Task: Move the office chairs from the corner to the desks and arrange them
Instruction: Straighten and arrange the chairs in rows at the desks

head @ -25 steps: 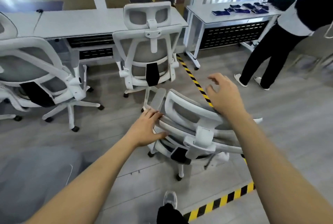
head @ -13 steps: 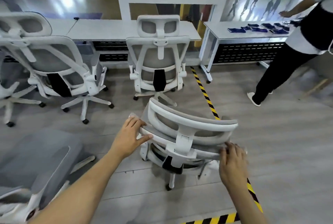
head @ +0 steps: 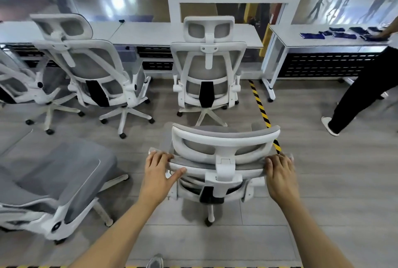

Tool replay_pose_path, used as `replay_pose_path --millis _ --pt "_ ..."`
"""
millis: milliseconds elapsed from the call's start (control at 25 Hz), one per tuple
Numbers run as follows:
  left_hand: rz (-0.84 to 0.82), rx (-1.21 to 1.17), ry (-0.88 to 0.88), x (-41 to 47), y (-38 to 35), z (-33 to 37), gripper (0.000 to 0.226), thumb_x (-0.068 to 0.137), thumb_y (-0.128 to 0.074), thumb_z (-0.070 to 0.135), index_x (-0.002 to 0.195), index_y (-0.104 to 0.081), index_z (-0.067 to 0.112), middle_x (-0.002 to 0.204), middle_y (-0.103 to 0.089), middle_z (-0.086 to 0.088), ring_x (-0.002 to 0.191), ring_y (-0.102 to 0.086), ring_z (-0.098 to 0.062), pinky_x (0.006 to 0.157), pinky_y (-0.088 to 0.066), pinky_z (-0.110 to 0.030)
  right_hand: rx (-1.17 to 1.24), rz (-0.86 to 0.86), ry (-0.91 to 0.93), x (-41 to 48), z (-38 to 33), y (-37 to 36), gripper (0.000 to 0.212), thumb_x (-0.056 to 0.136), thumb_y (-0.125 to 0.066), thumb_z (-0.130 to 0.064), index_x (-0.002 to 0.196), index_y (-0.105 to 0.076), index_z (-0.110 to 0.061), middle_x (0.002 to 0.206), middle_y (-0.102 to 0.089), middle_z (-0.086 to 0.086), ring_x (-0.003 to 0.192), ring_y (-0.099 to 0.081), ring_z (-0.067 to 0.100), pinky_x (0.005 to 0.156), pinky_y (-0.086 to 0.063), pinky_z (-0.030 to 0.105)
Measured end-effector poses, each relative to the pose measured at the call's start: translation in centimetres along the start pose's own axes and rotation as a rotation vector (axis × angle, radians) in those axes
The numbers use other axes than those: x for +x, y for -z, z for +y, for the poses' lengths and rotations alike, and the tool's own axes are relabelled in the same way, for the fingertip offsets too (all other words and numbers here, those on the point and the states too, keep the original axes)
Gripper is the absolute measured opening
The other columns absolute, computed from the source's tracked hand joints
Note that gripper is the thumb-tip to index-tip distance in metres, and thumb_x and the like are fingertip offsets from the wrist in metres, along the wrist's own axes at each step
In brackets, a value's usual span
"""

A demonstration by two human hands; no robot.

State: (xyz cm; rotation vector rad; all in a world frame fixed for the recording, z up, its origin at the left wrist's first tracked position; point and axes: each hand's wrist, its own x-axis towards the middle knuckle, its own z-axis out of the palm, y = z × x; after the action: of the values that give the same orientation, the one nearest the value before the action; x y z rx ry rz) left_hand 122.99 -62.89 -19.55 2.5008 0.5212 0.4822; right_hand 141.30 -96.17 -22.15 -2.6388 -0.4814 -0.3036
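A white-framed, grey-mesh office chair (head: 224, 149) stands right in front of me with its back toward me. My left hand (head: 158, 169) grips the left end of its backrest top, and my right hand (head: 280, 173) grips the right end. Ahead, a second chair (head: 207, 67) sits squarely at the long white desk (head: 150, 34). A third chair (head: 86, 67) stands left of it, turned at an angle. Part of another chair (head: 19, 86) shows at the far left.
A grey chair seat (head: 53, 173) lies close at my lower left. Yellow-black floor tape (head: 261, 108) runs past the held chair's right side. A second desk (head: 323, 41) with dark blue items stands at the right, where a person in black trousers (head: 361, 91) is standing.
The held chair has swung round square to me. My right hand came from above its headrest down onto the backrest's right end. My view has lifted toward the desks.
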Motion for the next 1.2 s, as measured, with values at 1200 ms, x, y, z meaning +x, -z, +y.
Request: replay_pose_path --millis 1200 --pt "-0.213 0.103 0.099 0.1 -0.7 3.5 0.068 0.088 -0.044 0.071 0.133 -0.048 0.021 0.148 -0.038 -0.005 0.147 -0.017 -0.029 0.119 -0.024 -0.047 0.079 -0.091 -0.174 -0.7 -0.1 1.5 0.057 0.101 -0.015 -0.039 0.113 -0.062 -0.008 0.126 -0.061 0.015 0.136 -0.039 0.036 0.119 -0.027 0.048"
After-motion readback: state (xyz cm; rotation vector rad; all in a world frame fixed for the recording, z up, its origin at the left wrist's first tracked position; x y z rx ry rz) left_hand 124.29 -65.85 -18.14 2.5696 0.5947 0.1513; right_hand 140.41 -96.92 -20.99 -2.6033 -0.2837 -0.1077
